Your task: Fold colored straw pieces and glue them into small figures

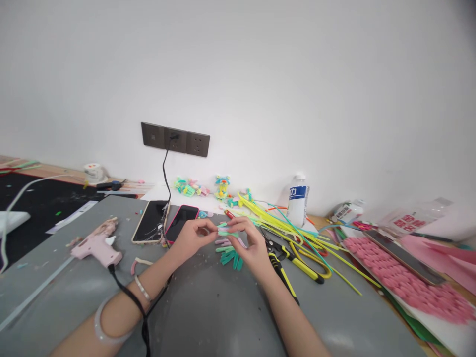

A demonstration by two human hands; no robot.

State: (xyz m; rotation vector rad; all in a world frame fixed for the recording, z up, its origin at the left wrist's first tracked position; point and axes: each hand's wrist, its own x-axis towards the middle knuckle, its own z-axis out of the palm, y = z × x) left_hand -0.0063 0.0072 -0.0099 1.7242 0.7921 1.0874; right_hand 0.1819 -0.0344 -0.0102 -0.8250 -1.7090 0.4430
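the left hand and right hand pinch a mint-green pipe-cleaner piece over the bench; teal pipe-cleaner pieces lie just nearer, a pink glue gun left, black-yellow pliers right.

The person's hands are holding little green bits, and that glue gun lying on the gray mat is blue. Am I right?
Almost! The head view shows the glue gun is pink, not blue. It does lie on the gray mat, and the left hand and right hand do hold little green bits.
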